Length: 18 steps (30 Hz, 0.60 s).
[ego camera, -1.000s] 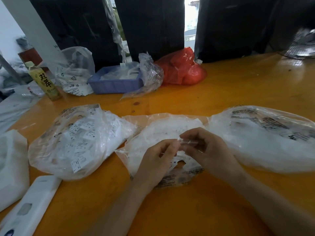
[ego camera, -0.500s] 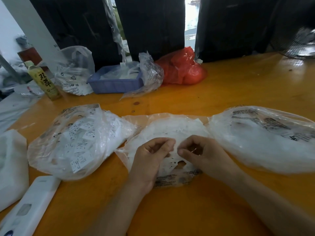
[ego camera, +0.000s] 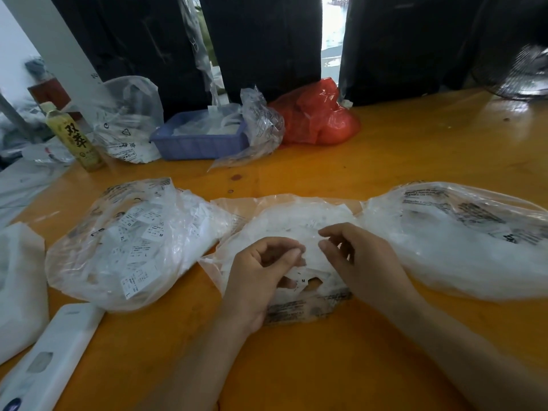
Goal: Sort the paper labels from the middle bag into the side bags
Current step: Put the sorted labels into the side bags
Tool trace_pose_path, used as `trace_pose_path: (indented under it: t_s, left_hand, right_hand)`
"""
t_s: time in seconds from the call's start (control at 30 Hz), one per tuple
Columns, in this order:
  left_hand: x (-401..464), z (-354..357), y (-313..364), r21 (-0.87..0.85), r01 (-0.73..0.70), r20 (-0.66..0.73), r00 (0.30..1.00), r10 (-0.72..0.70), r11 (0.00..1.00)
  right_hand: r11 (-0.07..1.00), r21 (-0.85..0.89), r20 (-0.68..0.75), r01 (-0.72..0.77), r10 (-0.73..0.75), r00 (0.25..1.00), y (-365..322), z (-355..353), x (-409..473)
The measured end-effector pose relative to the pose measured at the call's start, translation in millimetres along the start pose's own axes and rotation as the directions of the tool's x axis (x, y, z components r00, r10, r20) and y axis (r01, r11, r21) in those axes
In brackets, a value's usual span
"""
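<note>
Both hands over middle bag: our left hand pinches a label, right hand curled, grip unclear. Left bag and right bag well filled; middle still holds plenty.

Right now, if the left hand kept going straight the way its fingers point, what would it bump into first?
Probably the right hand: the left hand points across the middle bag at it. Depth is unclear.

orange table; three clear bags (labels inside); blue tray; bottle
</note>
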<state>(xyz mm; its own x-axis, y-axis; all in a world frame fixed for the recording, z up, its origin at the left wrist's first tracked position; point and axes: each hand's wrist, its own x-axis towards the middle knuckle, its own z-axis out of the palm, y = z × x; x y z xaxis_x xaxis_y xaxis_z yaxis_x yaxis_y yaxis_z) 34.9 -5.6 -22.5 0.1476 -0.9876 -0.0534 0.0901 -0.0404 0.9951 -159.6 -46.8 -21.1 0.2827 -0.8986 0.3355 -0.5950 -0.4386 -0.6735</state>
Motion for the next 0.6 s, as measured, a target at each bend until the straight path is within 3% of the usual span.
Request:
trace_pose_path:
  t_s: [0.13,0.23,0.4,0.5,0.6]
  left_hand:
    - [4,-2,-4,-0.195,0.050,-0.036,0.998,-0.058,0.980]
    - [6,-2,-4,-0.282,0.057,-0.043,0.996,-0.072,0.958]
    - [7,-2,-5,-0.310,0.038,-0.051,0.997,-0.057,0.950]
    - [7,-3,-7,-0.338,0.050,-0.046,0.997,-0.069,0.940]
    - [6,-3,-5,-0.349,0.088,-0.023,0.994,-0.102,0.933]
  right_hand:
    - [0.922,-0.370,0.210,0.115,-0.037,0.977,9,5,1]
    - [0.890,-0.422,0.202,0.170,-0.090,0.975,8,10,-1]
    - [0.954,-0.279,0.091,0.111,-0.089,0.992,2,7,1]
    - [0.997,-0.021,0.006,-0.076,0.077,0.997,-1,3,2]
    - [0.949,0.233,-0.046,-0.213,0.229,0.972,-1,-6,5]
